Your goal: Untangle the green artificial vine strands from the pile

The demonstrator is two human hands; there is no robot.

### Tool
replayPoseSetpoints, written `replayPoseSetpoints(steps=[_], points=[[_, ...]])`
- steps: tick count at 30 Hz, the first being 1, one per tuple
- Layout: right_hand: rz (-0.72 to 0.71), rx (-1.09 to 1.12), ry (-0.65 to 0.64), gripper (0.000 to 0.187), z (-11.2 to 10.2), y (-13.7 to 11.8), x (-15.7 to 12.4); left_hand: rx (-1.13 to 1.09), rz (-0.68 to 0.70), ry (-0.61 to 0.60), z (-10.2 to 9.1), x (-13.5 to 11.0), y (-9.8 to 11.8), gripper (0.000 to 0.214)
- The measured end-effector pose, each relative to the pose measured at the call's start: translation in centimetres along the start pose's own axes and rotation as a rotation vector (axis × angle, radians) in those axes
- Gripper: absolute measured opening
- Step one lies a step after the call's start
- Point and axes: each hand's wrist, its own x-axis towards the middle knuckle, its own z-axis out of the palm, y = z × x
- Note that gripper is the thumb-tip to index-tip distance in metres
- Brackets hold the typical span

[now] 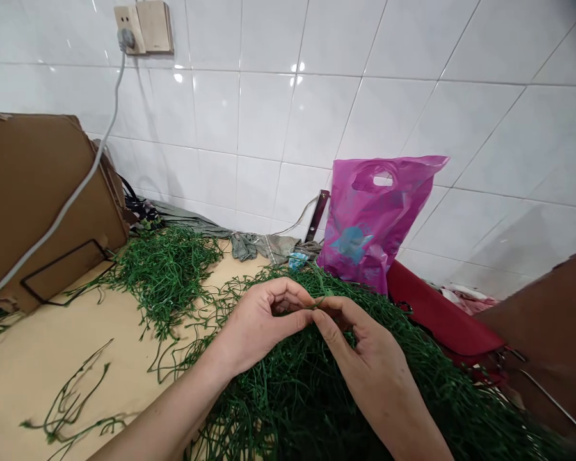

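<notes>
My left hand (266, 323) and my right hand (365, 358) meet fingertip to fingertip above a big heap of thin green stems (278, 390). Between their pinched fingers is a green stem (320, 298), only a short bit of it showing. Thumbs and forefingers of both hands are closed on it. The heap's stems look like plastic plant sprigs, tangled and branching. Farther left lies a smaller pile of the same stems (166, 272). A few loose stems (70, 403) rest on the tan tabletop (120, 346) at the lower left.
A cardboard box (43, 192) stands at the left, with a black wire frame (60, 272) before it and a grey cable (89, 176) running past. Behind the heap are a pink plastic bag (374, 224), a red bag (446, 314) and grey cloth (249, 245) along the tiled wall (264, 115).
</notes>
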Motion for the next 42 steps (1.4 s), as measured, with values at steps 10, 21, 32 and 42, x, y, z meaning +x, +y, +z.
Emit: replayPoseSetpoints(steps=[10,21,32,42], points=[[0.145,0.403,-0.147,0.024,0.4,1.1,0.9,0.446,0.116,0.056,-0.4,-0.4,0.3,0.007],[0.295,0.65,-0.135,0.023,0.7,1.5,1.2,0.834,0.148,0.031,-0.2,-0.7,0.6,0.014],[0.063,0.142,-0.322,0.024,-0.4,1.1,0.8,0.856,0.149,-0.027,-1.1,-0.6,0.8,0.012],[-0.069,0.783,-0.277,0.04,-2.5,1.7,0.9,-0.117,0.031,-0.27,-4.1,-0.4,1.1,0.032]])
